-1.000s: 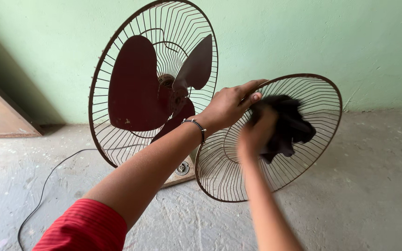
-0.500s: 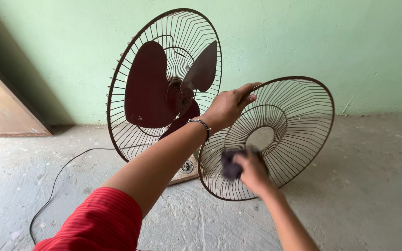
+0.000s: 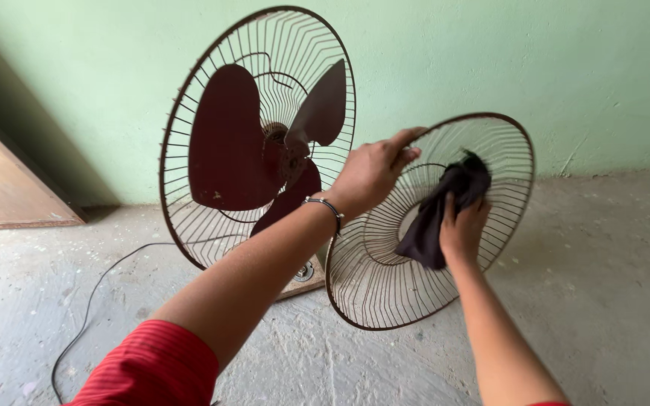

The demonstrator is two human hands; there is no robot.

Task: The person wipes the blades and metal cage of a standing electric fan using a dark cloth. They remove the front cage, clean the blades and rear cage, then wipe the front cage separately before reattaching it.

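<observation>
Green wall, dusty concrete floor. Loose grille tilted upright on floor, just right of fan. Left hand pinching grille's top rim; right hand closed on dark cloth, pressed to wires near centre ring. Wiping step in hand, seemingly; untouched outer wires probably needing turning of grille. Cord trailing left; board leaning on wall.

Bright even daylight, soft shadows, sharp focus, wide-angle edge stretch
</observation>
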